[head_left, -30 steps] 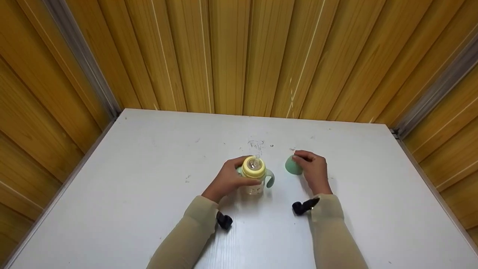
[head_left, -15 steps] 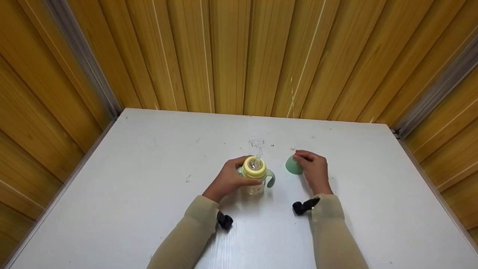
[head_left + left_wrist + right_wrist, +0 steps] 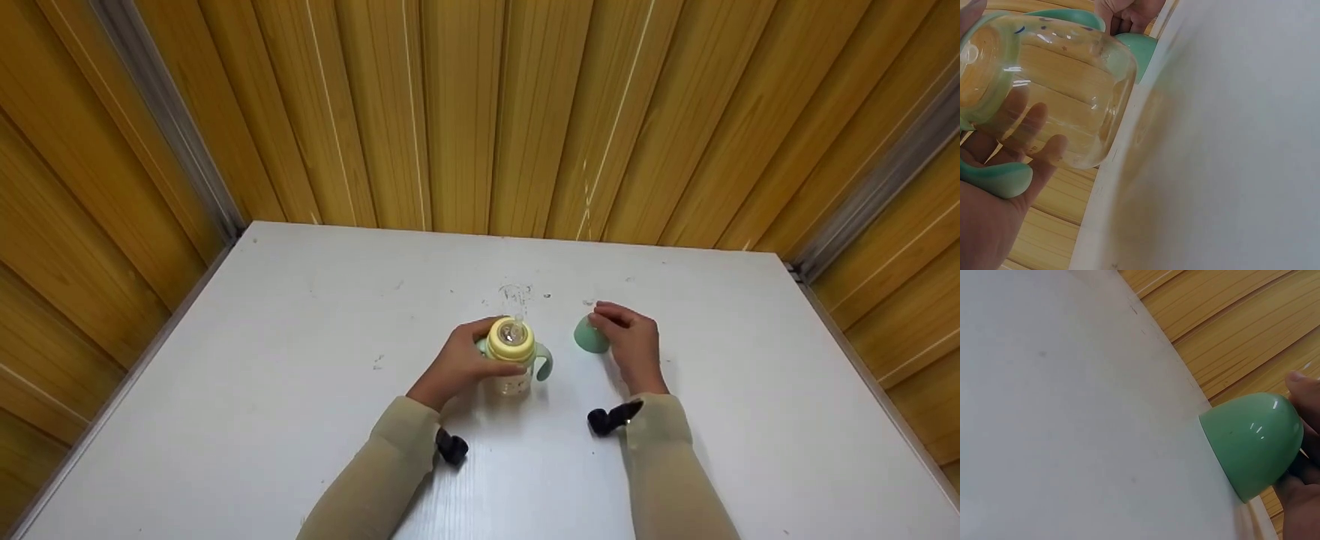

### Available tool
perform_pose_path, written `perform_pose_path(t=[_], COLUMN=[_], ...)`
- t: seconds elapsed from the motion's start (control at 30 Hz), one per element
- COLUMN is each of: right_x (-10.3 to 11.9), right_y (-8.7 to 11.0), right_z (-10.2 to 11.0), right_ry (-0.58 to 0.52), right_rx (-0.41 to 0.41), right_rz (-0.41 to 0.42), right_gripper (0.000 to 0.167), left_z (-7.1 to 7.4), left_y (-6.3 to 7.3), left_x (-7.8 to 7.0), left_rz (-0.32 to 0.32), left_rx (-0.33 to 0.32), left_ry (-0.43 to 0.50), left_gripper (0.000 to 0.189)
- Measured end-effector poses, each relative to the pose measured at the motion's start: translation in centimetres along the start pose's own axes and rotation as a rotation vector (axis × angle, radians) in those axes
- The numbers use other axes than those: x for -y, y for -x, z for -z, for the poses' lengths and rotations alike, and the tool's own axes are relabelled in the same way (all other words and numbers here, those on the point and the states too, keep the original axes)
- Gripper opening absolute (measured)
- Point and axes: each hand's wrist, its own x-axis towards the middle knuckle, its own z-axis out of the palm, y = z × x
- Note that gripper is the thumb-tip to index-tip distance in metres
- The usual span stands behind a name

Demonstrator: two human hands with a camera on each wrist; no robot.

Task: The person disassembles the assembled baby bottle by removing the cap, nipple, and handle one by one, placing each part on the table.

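My left hand (image 3: 466, 358) grips a clear baby bottle (image 3: 514, 383) around its upper part, thumb in front and the other fingers behind. The bottle has a yellow collar (image 3: 511, 352), a clear spout on top and two pale green handles (image 3: 545, 363). It stands nearly upright in the head view, its transparent base close to the tabletop. Through the clear wall (image 3: 1067, 84) the left fingers show in the left wrist view. To the right, my right hand (image 3: 634, 341) holds a green dome-shaped cap (image 3: 1255, 441) near its rounded top, the cap's wide rim down at the table surface.
Both hands work over a white table (image 3: 300, 375) with small dark marks and scuffs. Yellow wood-look panels (image 3: 457, 112) rise behind its far edge and at both sides. A small black device (image 3: 452, 447) sits on each wrist over the sleeve.
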Motion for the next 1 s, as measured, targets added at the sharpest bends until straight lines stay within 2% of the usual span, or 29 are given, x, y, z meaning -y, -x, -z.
perform_pose_path(t=[0.13, 0.3, 0.57, 0.83, 1.0], right_x=[0.2, 0.6, 1.3, 1.8, 2.2], right_y=[0.0, -0.1, 0.1, 0.3, 0.4], right_z=[0.0, 0.0, -0.2, -0.1, -0.1], right_ry=[-0.003, -0.021, -0.092, -0.080, -0.081], right_rx=[-0.014, -0.034, -0.057, -0.055, -0.050], right_rz=[0.009, 0.007, 0.058, 0.048, 0.060], right_gripper=[0.046, 0.040, 0.042, 0.044, 0.038], left_z=[0.1, 0.1, 0.1, 0.0, 0.0], left_y=[-0.1, -0.2, -0.3, -0.2, -0.2], left_x=[0.0, -0.2, -0.3, -0.2, -0.2], left_rz=[0.001, 0.003, 0.012, -0.013, -0.014], left_rx=[0.000, 0.002, 0.003, 0.001, 0.005], left_ry=[-0.001, 0.002, 0.000, -0.008, -0.001], left_gripper=[0.068, 0.067, 0.067, 0.069, 0.068])
